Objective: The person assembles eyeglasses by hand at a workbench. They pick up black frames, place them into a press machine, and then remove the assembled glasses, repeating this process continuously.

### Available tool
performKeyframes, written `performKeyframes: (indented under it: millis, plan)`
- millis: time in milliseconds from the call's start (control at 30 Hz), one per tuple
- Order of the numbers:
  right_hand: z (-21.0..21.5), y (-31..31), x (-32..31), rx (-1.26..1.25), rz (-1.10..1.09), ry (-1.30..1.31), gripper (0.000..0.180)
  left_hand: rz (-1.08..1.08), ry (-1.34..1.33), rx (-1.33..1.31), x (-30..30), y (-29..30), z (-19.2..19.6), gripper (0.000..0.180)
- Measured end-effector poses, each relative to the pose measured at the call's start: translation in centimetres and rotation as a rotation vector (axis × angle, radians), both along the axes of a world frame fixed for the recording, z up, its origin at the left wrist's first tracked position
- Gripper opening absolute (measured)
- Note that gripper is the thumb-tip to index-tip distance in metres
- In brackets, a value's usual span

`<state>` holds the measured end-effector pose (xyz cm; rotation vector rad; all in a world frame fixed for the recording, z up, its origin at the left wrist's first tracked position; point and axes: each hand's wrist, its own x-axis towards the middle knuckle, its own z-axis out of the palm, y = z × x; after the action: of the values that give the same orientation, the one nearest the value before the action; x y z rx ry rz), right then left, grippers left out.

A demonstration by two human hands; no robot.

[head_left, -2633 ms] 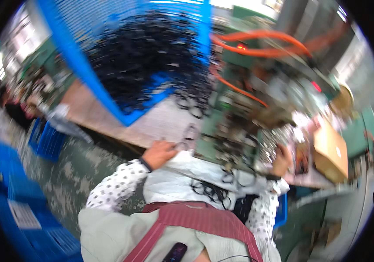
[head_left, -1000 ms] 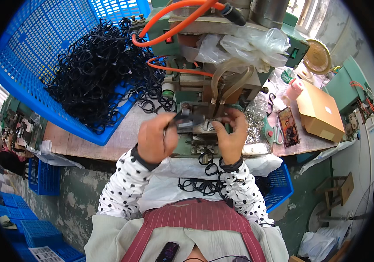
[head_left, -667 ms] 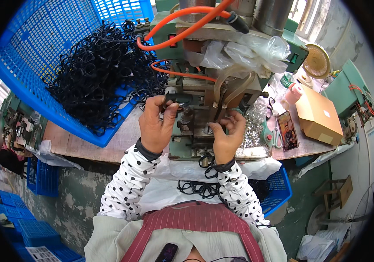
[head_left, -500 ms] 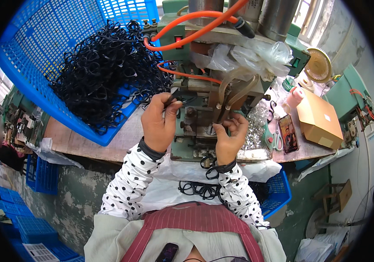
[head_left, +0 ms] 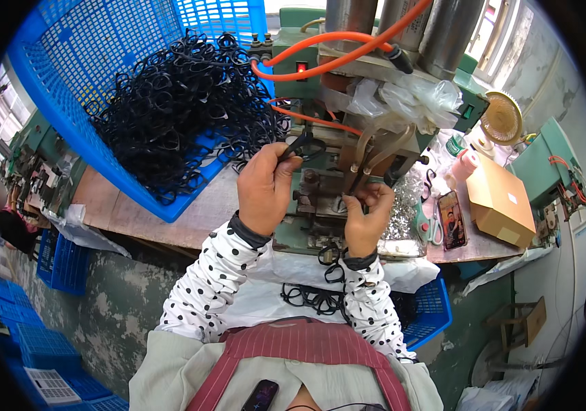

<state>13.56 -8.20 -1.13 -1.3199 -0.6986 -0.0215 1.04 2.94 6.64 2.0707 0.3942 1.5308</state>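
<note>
Maroon striped apron (head_left: 313,346), one, before the green machine (head_left: 296,87); black loops (head_left: 307,296), several, on white cloth (head_left: 255,305) in front of the machine; right hand (head_left: 368,216), at the machine's work bed, thumb and forefinger nearly meeting, whether anything lies between them cannot be told; left hand (head_left: 265,188), at the machine's left side, thumb and fingers pinched on one black looped piece (head_left: 313,145), raised over the machine; metal bits (head_left: 402,212), heaped just right of the machine; phone (head_left: 452,219) and cardboard box (head_left: 502,195), farther right of it; blue basket (head_left: 53,89), left of the machine, with a dark heap (head_left: 183,103) inside
</note>
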Motion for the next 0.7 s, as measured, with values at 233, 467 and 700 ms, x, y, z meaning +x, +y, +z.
performKeyframes:
  millis: [233,467,700]
  plan:
    - [0.0,0.8,-0.7,0.171,0.037,0.150,0.046,0.025,0.013,-0.023,-0.1,-0.2,-0.1,0.013]
    - [-0.9,0.7,-0.8,0.202,0.059,0.161,0.043,0.018,-0.009,-0.141,0.1,-1.5,0.2,0.023]
    - [-1.6,0.7,0.0,0.192,0.051,0.097,0.038,-0.486,-0.039,0.505,0.2,-2.9,-4.9,0.034]
